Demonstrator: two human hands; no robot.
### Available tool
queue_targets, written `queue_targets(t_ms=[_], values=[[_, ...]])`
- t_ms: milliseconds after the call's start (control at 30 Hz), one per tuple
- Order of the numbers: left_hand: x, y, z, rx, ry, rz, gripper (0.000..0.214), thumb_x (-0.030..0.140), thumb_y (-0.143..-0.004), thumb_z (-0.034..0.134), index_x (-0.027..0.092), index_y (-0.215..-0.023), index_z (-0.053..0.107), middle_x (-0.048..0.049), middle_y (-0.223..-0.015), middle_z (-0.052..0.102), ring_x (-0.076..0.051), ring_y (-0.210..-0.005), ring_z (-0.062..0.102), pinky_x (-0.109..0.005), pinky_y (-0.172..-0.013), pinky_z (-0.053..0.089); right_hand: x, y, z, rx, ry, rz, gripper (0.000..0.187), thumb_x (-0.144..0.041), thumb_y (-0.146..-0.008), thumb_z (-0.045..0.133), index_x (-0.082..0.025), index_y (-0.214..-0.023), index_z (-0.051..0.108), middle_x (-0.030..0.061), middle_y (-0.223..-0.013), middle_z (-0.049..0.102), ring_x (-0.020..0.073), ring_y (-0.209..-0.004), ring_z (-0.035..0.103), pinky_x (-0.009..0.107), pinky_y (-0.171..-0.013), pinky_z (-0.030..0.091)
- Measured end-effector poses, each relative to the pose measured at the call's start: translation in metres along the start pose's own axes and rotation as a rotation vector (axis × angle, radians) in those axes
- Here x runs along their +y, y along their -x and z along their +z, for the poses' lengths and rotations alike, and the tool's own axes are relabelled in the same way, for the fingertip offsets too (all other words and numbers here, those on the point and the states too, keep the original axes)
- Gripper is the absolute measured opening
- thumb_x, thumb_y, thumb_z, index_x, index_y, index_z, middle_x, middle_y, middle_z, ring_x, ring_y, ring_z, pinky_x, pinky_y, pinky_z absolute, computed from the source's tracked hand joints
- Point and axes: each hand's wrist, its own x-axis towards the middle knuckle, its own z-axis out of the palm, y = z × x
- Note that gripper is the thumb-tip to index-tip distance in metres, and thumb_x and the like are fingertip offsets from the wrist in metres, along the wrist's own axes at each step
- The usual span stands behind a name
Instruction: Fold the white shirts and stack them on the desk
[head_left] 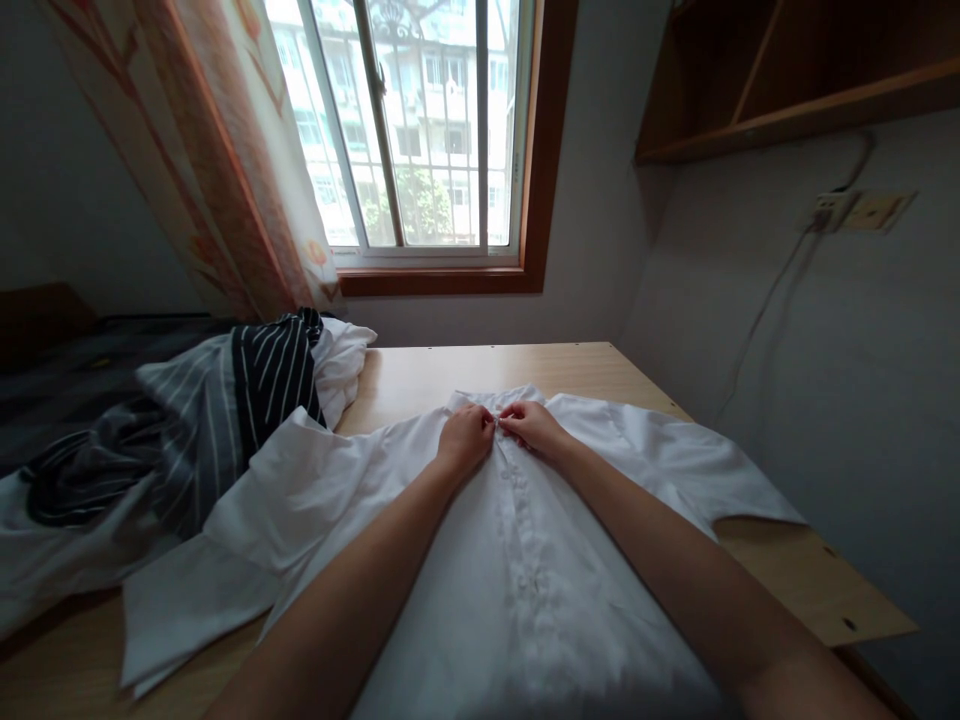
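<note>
A white shirt point(457, 590) lies spread front up, its collar at the far end and its sleeves out to both sides. My left hand point(469, 437) pinches the front placket just below the collar, fingers closed on the fabric. Close beside it, my right hand point(534, 426) also pinches the placket edge, the two sets of fingertips almost meeting. Any button between the fingertips is too small to make out. Down the middle of the shirt runs the placket point(517, 500), slightly puckered.
The shirt rests on a light wooden table point(555, 365). Crumpled striped black, grey and white clothes point(274, 375) are heaped at the left. Beyond the table are a window point(435, 130) and a curtain point(217, 150). A wooden shelf point(795, 115) and a socket with a cord point(829, 212) are on the right wall.
</note>
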Motion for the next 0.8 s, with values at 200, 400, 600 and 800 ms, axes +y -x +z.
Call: queue_targets(t_ms=[200, 400, 600, 800], values=[[0.001, 0.000, -0.004, 0.009, 0.079, -0.059, 0.024, 0.024, -0.089, 0.051, 0.017, -0.087, 0.075, -0.0070, -0.092, 0.074, -0.019, -0.086, 0.066, -0.027, -0.074, 0.045, 0.006, -0.008, 0.001, 0.147, 0.305, -0.221, 0.007, -0.017, -0.079, 0.065, -0.014, -0.080, 0.071, 0.0013, -0.068, 0.068, 0.0114, -0.060, 0.056, 0.021, -0.056, 0.040], [0.010, 0.002, -0.011, -0.005, 0.089, -0.148, 0.035, 0.042, -0.093, 0.051, 0.017, -0.084, 0.075, -0.0078, -0.089, 0.074, -0.020, -0.082, 0.067, -0.027, -0.068, 0.042, 0.011, -0.010, 0.002, 0.162, 0.388, -0.311, 0.015, -0.016, -0.078, 0.061, -0.015, -0.083, 0.075, 0.0042, -0.077, 0.073, 0.0149, -0.070, 0.061, 0.023, -0.064, 0.043], [0.012, 0.004, -0.011, -0.018, 0.075, -0.191, 0.037, 0.048, -0.093, 0.052, 0.019, -0.088, 0.075, -0.0075, -0.092, 0.075, -0.022, -0.086, 0.068, -0.027, -0.068, 0.043, 0.012, -0.010, 0.003, 0.174, 0.389, -0.328, 0.015, -0.012, -0.077, 0.059, -0.015, -0.078, 0.074, 0.0044, -0.078, 0.073, 0.0143, -0.071, 0.061, 0.023, -0.067, 0.043], [0.010, 0.002, -0.009, -0.028, 0.041, -0.226, 0.030, 0.040, -0.092, 0.052, 0.021, -0.095, 0.075, -0.0073, -0.097, 0.075, -0.023, -0.091, 0.068, -0.029, -0.072, 0.045, 0.010, -0.006, 0.002, 0.077, 0.193, -0.175, 0.014, -0.026, -0.078, 0.066, -0.014, -0.076, 0.072, -0.0026, -0.052, 0.059, 0.0095, -0.048, 0.049, 0.020, -0.049, 0.036]])
